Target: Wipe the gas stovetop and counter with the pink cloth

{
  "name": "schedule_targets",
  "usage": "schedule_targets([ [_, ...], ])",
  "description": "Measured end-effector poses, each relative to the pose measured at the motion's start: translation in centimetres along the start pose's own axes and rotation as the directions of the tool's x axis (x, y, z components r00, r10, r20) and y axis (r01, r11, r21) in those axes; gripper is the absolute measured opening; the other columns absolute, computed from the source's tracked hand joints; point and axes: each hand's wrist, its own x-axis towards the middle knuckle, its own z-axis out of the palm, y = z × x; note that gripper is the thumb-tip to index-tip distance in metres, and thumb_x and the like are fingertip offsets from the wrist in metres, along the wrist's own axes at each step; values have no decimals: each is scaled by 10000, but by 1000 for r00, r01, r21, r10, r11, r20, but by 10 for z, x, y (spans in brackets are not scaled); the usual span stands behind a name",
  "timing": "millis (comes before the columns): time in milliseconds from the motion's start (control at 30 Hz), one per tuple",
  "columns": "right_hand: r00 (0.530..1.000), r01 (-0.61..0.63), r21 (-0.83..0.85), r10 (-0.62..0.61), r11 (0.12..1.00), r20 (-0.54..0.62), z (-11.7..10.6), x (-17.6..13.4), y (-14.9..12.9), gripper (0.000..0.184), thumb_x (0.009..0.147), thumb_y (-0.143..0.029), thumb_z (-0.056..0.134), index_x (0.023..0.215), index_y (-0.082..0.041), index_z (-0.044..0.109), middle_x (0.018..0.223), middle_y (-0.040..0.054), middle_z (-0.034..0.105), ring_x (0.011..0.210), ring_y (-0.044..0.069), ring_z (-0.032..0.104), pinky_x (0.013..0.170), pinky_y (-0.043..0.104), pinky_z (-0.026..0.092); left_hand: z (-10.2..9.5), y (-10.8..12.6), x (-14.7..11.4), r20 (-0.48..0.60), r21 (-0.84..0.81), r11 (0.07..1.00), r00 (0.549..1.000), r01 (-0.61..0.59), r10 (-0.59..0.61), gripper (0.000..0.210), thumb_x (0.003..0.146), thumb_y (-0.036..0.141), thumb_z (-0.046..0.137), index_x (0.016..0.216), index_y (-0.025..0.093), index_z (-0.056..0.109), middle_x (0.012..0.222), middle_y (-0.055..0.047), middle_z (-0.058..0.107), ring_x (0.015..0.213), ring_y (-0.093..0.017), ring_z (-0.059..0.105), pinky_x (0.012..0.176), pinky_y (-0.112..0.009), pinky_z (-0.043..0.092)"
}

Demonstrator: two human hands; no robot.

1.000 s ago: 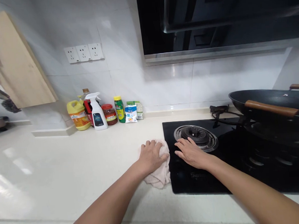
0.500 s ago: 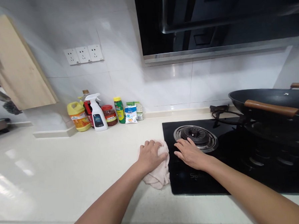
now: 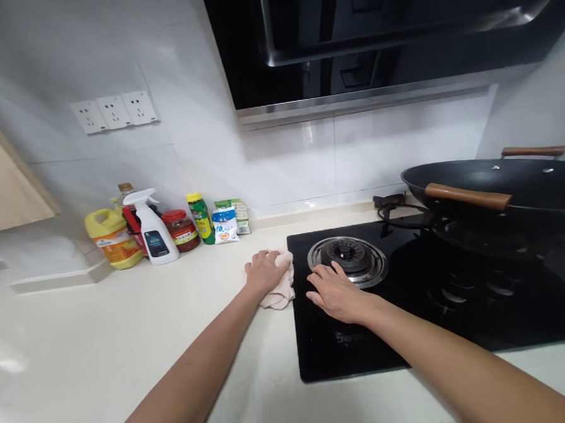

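My left hand (image 3: 264, 270) presses a crumpled pinkish cloth (image 3: 283, 290) onto the pale countertop (image 3: 128, 333), right beside the left edge of the black glass hob (image 3: 411, 318). Fingers curl over the cloth's top. My right hand (image 3: 334, 291) lies flat, fingers spread, on the hob glass just in front of the left burner (image 3: 346, 258). It holds nothing.
A black wok (image 3: 499, 190) with wooden handles sits on the right burner. Against the tiled wall stand a yellow jug (image 3: 111, 239), a white spray bottle (image 3: 151, 228), a red-lidded jar (image 3: 182, 229), a green bottle (image 3: 201, 217) and small packets (image 3: 226, 222). A range hood (image 3: 372, 36) hangs overhead.
My left hand has pushed the cloth away from me along the hob's left edge, toward the wall. The view has swung rightward. My right hand stays flat on the glass.
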Motion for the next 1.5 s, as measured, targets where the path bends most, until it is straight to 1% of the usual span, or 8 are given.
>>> schedule_targets([
  [133, 1000, 11, 1, -11, 1000, -8, -1, 2, 4, 352, 1011, -405, 422, 1188, -155, 594, 1240, 132, 561, 1196, 276, 513, 1153, 575, 212, 4, 0, 7, -7, 9, 1000, 1000, 15, -15, 548, 935, 615, 376, 1372, 323, 530, 1476, -100, 480, 1361, -345, 410, 1079, -618, 296],
  [267, 999, 26, -10, -26, 1000, -30, 2, 2, 7, 352, 1012, -416, 413, 1195, -175, 592, 1231, 124, 571, 1180, 268, 517, 1140, 556, 232, 2, -1, -10, -11, 14, 1000, 1000, -9, 9, 552, 929, 607, 403, 1387, 314, 503, 1453, -99, 497, 1345, -324, 425, 1058, -576, 347],
  [733, 991, 100, -59, -105, 993, -85, 13, -1, 16, 303, 1014, -253, 358, 1200, -188, 588, 1218, 117, 595, 1159, 237, 547, 1080, 492, 289, -32, 0, -155, 26, 29, 956, 957, -291, 290, 455, 885, 498, 555, 1270, 254, 573, 1295, -114, 567, 1186, -319, 488, 944, -465, 409],
  [1000, 987, 105, -76, -113, 992, -113, 22, -1, 22, 332, 1005, -281, 366, 1241, -207, 587, 1239, 113, 599, 1149, 236, 565, 1096, 514, 302, -33, -11, -140, 0, -75, 949, 952, -305, 306, 415, 888, 472, 578, 1265, 298, 587, 1241, -60, 595, 1173, -283, 501, 973, -434, 395],
  [1133, 988, 109, -75, -116, 991, -102, 25, -1, 25, 345, 1008, -295, 355, 1251, -215, 585, 1252, 112, 599, 1170, 236, 556, 1106, 518, 296, -32, -31, -118, 38, -85, 980, 982, -182, 186, 469, 913, 555, 510, 1307, 304, 551, 1315, -66, 578, 1237, -295, 485, 1009, -469, 380],
  [1267, 990, 112, -75, -118, 991, -83, 24, -1, 25, 361, 1017, -304, 331, 1263, -206, 576, 1267, 117, 592, 1176, 238, 554, 1111, 518, 288, -38, -67, -97, 45, -44, 996, 996, 75, -73, 550, 909, 598, 461, 1364, 293, 504, 1401, -99, 527, 1304, -321, 446, 1063, -544, 325],
  [1400, 990, 113, -71, -119, 991, -82, 23, -2, 25, 361, 1013, -298, 341, 1261, -194, 582, 1265, 122, 590, 1179, 252, 554, 1107, 526, 292, -48, -103, -85, -25, 55, 938, 940, 341, -340, 553, 909, 562, 434, 1381, 281, 501, 1404, -148, 493, 1294, -374, 432, 1032, -605, 330],
  [1500, 991, 109, -59, -113, 992, -72, 21, -2, 23, 360, 1014, -288, 337, 1260, -190, 580, 1265, 125, 588, 1178, 256, 552, 1109, 539, 287, -53, -112, -87, -5, 80, 907, 910, 413, -414, 528, 928, 540, 383, 1367, 274, 503, 1409, -165, 471, 1287, -395, 425, 987, -622, 367],
])
